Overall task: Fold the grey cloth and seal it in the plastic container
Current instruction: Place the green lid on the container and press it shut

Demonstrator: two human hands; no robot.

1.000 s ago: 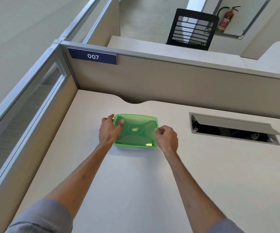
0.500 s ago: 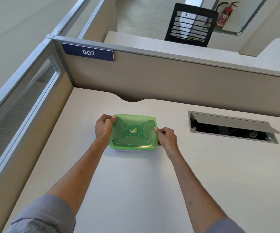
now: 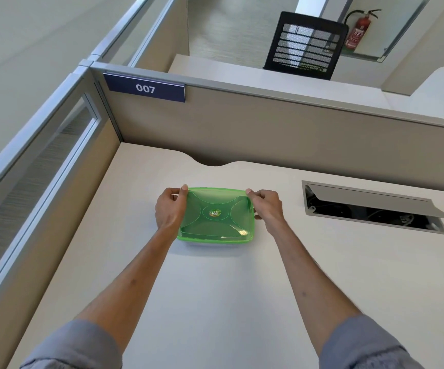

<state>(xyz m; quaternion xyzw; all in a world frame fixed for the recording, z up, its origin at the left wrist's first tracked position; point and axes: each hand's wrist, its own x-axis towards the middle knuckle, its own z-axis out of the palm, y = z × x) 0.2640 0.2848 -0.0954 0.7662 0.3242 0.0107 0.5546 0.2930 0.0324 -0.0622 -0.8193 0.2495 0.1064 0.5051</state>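
A plastic container with a translucent green lid rests on the pale desk, the lid lying flat on top of it. My left hand grips the container's left edge, thumb on the lid's far left corner. On the opposite side, my right hand pinches the right edge near the far right corner. The grey cloth cannot be made out through the lid.
An open cable hatch is sunk into the desk to the right of the container. Beige partition walls close the desk at the back and left, with a "007" sign. A black chair stands beyond the partition.
Both hands have slid from the lid's near and middle edges toward its far corners. My left palm, earlier resting on the lid, now holds the edge.
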